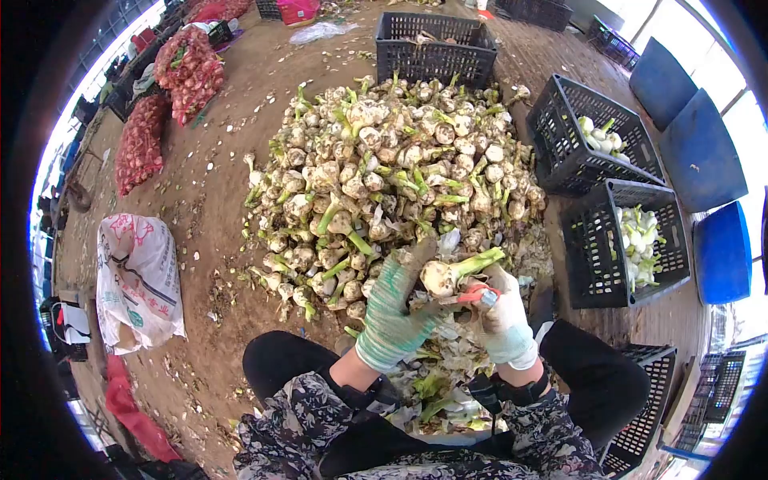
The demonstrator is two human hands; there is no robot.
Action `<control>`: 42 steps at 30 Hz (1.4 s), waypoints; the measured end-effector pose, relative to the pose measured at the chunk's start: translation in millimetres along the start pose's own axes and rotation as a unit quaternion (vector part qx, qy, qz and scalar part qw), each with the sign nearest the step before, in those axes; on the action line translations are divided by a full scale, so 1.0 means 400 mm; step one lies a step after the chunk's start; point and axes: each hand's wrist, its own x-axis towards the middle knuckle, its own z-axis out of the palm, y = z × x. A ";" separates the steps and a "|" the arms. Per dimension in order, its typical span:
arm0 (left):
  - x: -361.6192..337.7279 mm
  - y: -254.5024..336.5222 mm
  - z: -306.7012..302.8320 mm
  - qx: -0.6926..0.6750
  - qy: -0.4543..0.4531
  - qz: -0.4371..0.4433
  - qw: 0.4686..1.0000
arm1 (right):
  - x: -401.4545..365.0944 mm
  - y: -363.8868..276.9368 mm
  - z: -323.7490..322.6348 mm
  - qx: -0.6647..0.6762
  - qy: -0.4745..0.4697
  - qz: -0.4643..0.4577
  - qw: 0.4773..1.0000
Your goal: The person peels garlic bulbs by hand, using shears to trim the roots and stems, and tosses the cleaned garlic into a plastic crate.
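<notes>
A fresh garlic bulb (pixel 438 278) with a thick green stem is held between my gloved hands, its stem slanting up to the right. My left hand (pixel 394 312), in a green-striped glove, is closed around the bulb's left side, fingers partly behind it. In a whitish, soiled glove, my right hand (pixel 506 320) grips a small red tool (pixel 478 294) just under the stem. The tool's working end is too small to make out. Directly ahead lies a large heap of soil-stained garlic (pixel 400 172) with cut green stems.
Black crates (pixel 628 248) with cleaned white garlic stand at right; another black crate (pixel 436 48) sits behind the heap. Red mesh sacks (pixel 189 72) and a white woven sack (pixel 140 280) are at left. Peelings (pixel 436 392) lie between my knees.
</notes>
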 end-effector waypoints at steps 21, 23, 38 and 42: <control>-0.025 -0.066 0.048 -0.374 0.054 -0.424 0.823 | -0.008 0.068 -0.012 -0.010 -0.059 -0.062 0.996; -0.026 -0.064 0.065 -0.268 0.060 -0.295 0.915 | 0.000 0.060 -0.010 -0.145 0.007 -0.062 0.987; 0.003 -0.013 0.004 -0.438 -0.093 -0.347 0.824 | -0.006 0.020 -0.080 -0.005 -0.014 -0.073 0.997; 0.009 0.011 0.015 -0.484 -0.034 -0.339 0.806 | -0.007 0.009 -0.062 0.002 0.033 -0.047 0.998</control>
